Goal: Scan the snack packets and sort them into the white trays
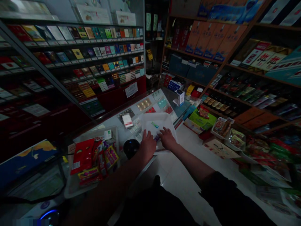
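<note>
I log left hand (147, 146) and right hand (167, 138) flat on a pale packet (150, 128) in a white tray (158, 116), fingers apart, packet's long axis unreadable.

Open room above white tray (156, 115); black round device (131, 148) crowds left hand (147, 146).

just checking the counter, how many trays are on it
2: a white tray under the left hand and right hand, and a clear tray of red packets to its left.

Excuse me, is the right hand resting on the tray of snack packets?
No, the right hand is on the white tray further along the counter.
</note>
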Demonstrator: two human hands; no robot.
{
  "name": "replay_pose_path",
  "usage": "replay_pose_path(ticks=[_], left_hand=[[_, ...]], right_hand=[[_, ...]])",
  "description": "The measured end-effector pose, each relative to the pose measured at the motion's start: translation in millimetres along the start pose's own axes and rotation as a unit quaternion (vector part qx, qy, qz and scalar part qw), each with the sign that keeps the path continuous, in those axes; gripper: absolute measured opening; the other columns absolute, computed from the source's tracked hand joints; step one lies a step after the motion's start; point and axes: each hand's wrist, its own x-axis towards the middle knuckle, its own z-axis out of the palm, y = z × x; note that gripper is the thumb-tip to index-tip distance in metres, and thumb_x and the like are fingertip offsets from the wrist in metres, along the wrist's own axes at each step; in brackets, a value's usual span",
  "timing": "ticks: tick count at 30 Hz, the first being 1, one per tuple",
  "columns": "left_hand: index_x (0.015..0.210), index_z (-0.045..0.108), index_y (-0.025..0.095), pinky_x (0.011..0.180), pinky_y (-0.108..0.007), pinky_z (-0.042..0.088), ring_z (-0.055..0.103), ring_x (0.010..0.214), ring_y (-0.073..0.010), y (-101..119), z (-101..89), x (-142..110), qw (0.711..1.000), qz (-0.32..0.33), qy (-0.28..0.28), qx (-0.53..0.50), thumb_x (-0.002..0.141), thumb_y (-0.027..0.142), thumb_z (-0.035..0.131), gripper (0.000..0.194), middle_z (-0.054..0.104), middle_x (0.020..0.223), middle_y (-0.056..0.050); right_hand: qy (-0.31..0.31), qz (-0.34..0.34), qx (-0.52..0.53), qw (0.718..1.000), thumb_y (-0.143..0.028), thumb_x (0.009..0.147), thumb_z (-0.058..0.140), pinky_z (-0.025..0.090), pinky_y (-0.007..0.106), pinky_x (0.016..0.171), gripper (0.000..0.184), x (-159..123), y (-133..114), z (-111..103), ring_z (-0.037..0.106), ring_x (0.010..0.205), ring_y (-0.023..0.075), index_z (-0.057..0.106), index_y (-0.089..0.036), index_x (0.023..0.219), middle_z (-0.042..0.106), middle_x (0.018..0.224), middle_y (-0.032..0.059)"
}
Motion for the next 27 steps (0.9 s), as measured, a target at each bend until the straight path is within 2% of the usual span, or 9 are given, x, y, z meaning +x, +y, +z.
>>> replay_pose_path(ticks=[4, 11, 16, 20, 24, 27], left_hand=[[0.090, 0.082, 0.015, 0.114, -0.060, 0.026, 0.056, 0.116, -0.0344, 4.3, 22.0, 21.5, 0.999, -0.020, -0.036, -0.013, 0.093, 0.017, 0.055, 0.028, 0.074, 0.101, -0.017], [0.090, 0.081, 0.014, 0.110, -0.055, 0.029, 0.054, 0.111, -0.0326, 5.9, 51.5, 39.7, 0.996, -0.039, -0.074, -0.023, 0.091, 0.016, 0.059, 0.023, 0.073, 0.093, -0.017], [0.086, 0.080, 0.016, 0.110, -0.056, 0.030, 0.055, 0.112, -0.0321, 6.3, 56.8, 44.9, 0.996, -0.055, -0.075, -0.017, 0.090, 0.016, 0.061, 0.019, 0.074, 0.093, -0.017], [0.088, 0.080, 0.015, 0.108, -0.055, 0.033, 0.056, 0.113, -0.0323, 10.0, 61.8, 46.9, 0.995, -0.074, -0.072, -0.012, 0.090, 0.014, 0.059, 0.021, 0.074, 0.096, -0.018], [0.086, 0.079, 0.013, 0.103, -0.052, 0.037, 0.058, 0.109, -0.0319, 11.0, 62.1, 50.5, 0.995, -0.075, -0.066, -0.012, 0.090, 0.013, 0.058, 0.022, 0.074, 0.095, -0.019], [0.085, 0.078, 0.012, 0.100, -0.053, 0.038, 0.059, 0.104, -0.0319, 5.7, 53.2, 54.3, 0.996, -0.070, -0.047, -0.013, 0.089, 0.012, 0.057, 0.021, 0.073, 0.092, -0.020]], right_hand=[[-0.039, -0.055, -0.013, 0.998, -0.011, 0.091, 0.053, 0.016, 0.057, 0.124, 0.043, 21.4, 15.5, 10.3, 0.026, 0.152, 0.0352, 0.067, -0.017, 0.131, 0.050, 0.152, 0.0167], [-0.062, -0.092, -0.017, 0.994, -0.017, 0.098, 0.048, 0.017, 0.059, 0.123, 0.040, 43.0, 30.4, 18.5, 0.027, 0.152, 0.0356, 0.066, -0.018, 0.134, 0.049, 0.152, 0.0175], [-0.041, -0.121, -0.014, 0.992, -0.016, 0.098, 0.051, 0.020, 0.059, 0.123, 0.033, 47.8, 34.7, 25.5, 0.030, 0.151, 0.0337, 0.073, -0.019, 0.122, 0.052, 0.148, 0.0174], [-0.021, -0.134, -0.029, 0.990, -0.015, 0.099, 0.051, 0.022, 0.057, 0.123, 0.027, 48.6, 35.5, 30.8, 0.034, 0.149, 0.0332, 0.075, -0.015, 0.111, 0.056, 0.144, 0.0193], [-0.027, -0.133, -0.032, 0.990, -0.013, 0.098, 0.051, 0.021, 0.056, 0.124, 0.027, 46.4, 37.2, 31.0, 0.037, 0.148, 0.0308, 0.071, -0.013, 0.115, 0.062, 0.137, 0.0183], [-0.030, -0.114, -0.039, 0.992, -0.011, 0.098, 0.048, 0.022, 0.055, 0.123, 0.029, 42.3, 39.9, 28.1, 0.041, 0.146, 0.0301, 0.067, -0.011, 0.120, 0.067, 0.129, 0.0193]])
